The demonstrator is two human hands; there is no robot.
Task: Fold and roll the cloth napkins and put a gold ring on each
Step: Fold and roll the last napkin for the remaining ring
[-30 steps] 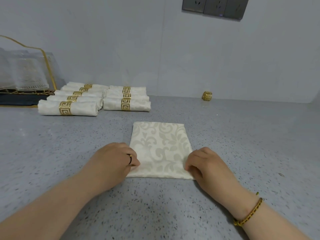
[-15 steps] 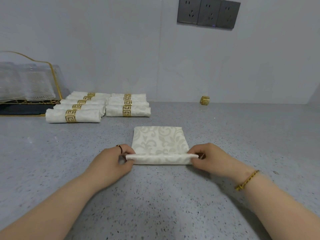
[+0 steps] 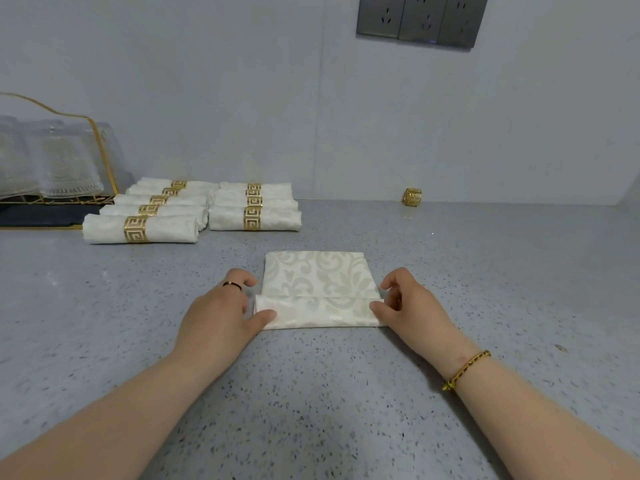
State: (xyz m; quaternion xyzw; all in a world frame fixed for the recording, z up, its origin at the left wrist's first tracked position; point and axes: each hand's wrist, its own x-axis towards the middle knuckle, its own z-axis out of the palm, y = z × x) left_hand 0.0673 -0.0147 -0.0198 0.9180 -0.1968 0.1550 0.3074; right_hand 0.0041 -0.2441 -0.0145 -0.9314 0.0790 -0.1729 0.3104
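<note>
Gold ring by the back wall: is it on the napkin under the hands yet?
No, the gold ring stands alone on the counter, apart from the part-rolled napkin.

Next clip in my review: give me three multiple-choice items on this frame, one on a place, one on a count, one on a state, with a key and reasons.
1. Where does the loose gold ring lie?
A) on the front napkin
B) at the back of the counter by the wall, right of the finished rolls
C) on the floor

2. How many socket panels show on the wall?
A) one
B) three
C) five

3. What state is the napkin in front in?
A) spread flat, unfolded
B) rolled and ringed
C) near edge rolled, far part flat

Key: 1 B, it stands alone at the wall's foot; 2 B, three grey plates sit side by side; 3 C, the left hand and right hand pinch the ends of a short roll.
</note>
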